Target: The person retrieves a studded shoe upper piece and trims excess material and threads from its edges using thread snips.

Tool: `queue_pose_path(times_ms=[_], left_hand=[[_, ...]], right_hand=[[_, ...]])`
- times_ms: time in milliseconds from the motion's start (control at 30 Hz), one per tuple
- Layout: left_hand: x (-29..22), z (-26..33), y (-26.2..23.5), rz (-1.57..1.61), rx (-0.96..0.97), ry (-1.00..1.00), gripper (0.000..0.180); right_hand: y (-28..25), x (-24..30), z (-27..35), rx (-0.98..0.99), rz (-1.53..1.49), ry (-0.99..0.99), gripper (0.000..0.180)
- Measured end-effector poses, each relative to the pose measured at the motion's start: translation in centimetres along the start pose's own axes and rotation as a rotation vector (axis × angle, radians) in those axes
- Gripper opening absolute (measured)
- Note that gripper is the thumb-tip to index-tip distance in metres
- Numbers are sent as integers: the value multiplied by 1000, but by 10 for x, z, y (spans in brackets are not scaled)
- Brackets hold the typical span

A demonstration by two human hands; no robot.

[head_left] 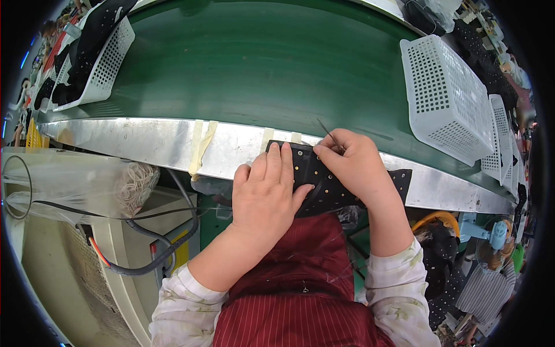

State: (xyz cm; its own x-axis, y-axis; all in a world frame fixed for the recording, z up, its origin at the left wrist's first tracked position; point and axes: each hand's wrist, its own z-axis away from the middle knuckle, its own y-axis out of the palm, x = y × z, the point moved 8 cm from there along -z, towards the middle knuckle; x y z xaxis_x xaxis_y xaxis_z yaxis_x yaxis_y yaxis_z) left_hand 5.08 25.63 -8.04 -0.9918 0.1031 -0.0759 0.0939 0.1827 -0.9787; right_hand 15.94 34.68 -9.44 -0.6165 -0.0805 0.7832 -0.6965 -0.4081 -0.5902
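Observation:
A black piece of material with rows of small metal studs lies on the metal edge of a green conveyor belt. My left hand lies flat on the piece, fingers spread, pressing it down. My right hand rests on the piece's far right part and pinches a thin dark needle-like tool that sticks up toward the belt. Part of the black piece shows past my right wrist.
A white perforated basket stands upside-down on the belt at right, more baskets behind it. At far left another white basket holds black pieces. A clear plastic bag and black cables hang below the edge at left.

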Motion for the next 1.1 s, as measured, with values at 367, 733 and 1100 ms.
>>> queue_pose_path(times_ms=[367,733,1100], left_hand=[[-2,-1,-1,-11,10,-20,64],[-1,-4,0,173,4,-39,61],[-14,-6,0,144,-25,54,63]], right_hand=[[5,0,-2,6,111,-36,24],[5,6,-5,4,226,-41,22],[1,-6,-7,53,6,-26,22]])
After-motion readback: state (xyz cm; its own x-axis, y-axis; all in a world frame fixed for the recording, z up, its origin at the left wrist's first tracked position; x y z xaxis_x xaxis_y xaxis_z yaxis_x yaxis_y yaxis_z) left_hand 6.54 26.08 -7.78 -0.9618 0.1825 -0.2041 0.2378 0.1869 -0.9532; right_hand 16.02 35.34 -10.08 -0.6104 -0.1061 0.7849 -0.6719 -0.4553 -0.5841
